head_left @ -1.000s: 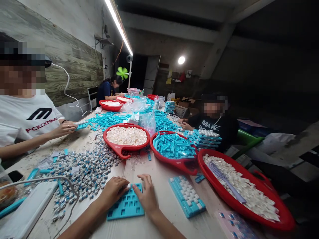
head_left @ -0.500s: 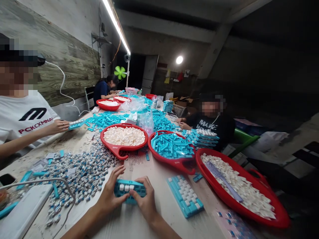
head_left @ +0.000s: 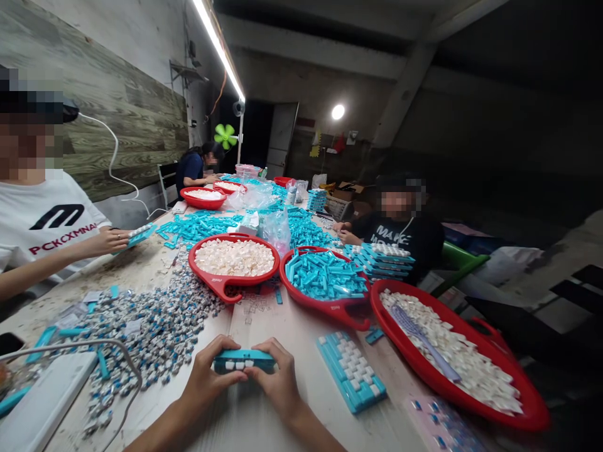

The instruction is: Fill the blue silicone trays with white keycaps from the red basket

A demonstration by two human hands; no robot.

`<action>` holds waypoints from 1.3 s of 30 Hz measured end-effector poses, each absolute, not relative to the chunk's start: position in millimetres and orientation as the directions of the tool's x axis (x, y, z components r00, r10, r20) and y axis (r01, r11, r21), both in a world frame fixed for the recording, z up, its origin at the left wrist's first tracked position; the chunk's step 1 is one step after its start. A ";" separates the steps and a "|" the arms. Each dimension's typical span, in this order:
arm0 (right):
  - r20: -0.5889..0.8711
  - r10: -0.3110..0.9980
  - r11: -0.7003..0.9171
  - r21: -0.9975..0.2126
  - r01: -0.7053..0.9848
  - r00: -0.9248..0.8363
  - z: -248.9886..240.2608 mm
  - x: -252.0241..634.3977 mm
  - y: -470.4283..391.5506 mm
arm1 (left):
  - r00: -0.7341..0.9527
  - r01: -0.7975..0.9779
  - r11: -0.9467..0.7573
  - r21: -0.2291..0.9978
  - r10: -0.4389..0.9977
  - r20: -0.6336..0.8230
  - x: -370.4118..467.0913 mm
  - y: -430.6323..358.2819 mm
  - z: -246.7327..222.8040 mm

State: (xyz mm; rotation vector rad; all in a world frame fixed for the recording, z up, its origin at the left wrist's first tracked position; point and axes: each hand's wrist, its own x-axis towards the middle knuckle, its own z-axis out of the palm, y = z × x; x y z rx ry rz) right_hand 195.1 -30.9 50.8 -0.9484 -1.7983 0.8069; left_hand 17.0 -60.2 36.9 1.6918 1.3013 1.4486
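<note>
Both my hands grip a small turquoise keyboard (head_left: pixel 245 355) between thumbs and fingers, tilted up on its long edge above the table. Several white keycaps (head_left: pixel 238 365) sit along its near side. My left hand (head_left: pixel 210 369) is closed on its left end, my right hand (head_left: pixel 277 371) on its right end, with both thumbs meeting near the keycaps. To the right lies another turquoise keyboard (head_left: pixel 346 376), largely filled with white keycaps. A heap of small grey-and-blue switches (head_left: pixel 155 333) spreads to the left of my hands.
Red baskets hold white keycaps (head_left: pixel 235 257), turquoise pieces (head_left: pixel 325 276) and more keycaps with a lilac comb-like tool (head_left: pixel 419 342). A white box (head_left: pixel 59 395) and a grey cable (head_left: pixel 127 351) lie at left. Co-workers sit left (head_left: pixel 56 207), right (head_left: pixel 396 232) and at the far end.
The keyboard in my hands has tipped, so its long edge now faces up and its keys show less. My right thumb has slid down beside the left one.
</note>
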 end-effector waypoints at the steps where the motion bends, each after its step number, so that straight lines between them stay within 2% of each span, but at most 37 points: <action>1: 0.419 0.866 0.486 -0.833 0.264 -0.272 51.6 194.5 -32.3 | -0.062 0.319 -0.359 0.877 0.916 0.397 18.1 -60.8 37.1; 10: 0.435 0.869 0.486 -0.836 0.253 -0.235 53.2 192.2 -38.6 | -0.140 0.306 -0.259 0.916 0.940 0.312 26.9 -64.9 41.4; 16: 0.397 0.893 0.447 -0.833 0.325 -0.210 58.7 189.1 -34.3 | -0.128 0.299 -0.217 0.929 0.956 0.264 22.8 -58.7 42.5; 25: 0.092 0.961 0.159 -0.955 0.249 -0.260 41.4 188.9 -23.6 | -0.137 0.227 -0.149 0.962 0.973 0.183 14.7 -42.0 24.4; 29: 0.029 0.964 0.093 -0.969 0.228 -0.266 36.8 189.2 -20.7 | -0.095 0.243 -0.161 0.957 0.977 0.189 16.5 -42.4 23.5; 34: 0.089 0.954 0.181 -0.932 0.315 -0.285 40.6 190.6 -18.7 | -0.065 0.301 -0.182 0.936 0.975 0.211 17.9 -44.3 27.3; 39: 0.156 0.953 0.257 -0.870 0.420 -0.262 40.7 192.6 -15.7 | -0.046 0.267 -0.205 0.941 0.973 0.225 17.7 -43.2 28.7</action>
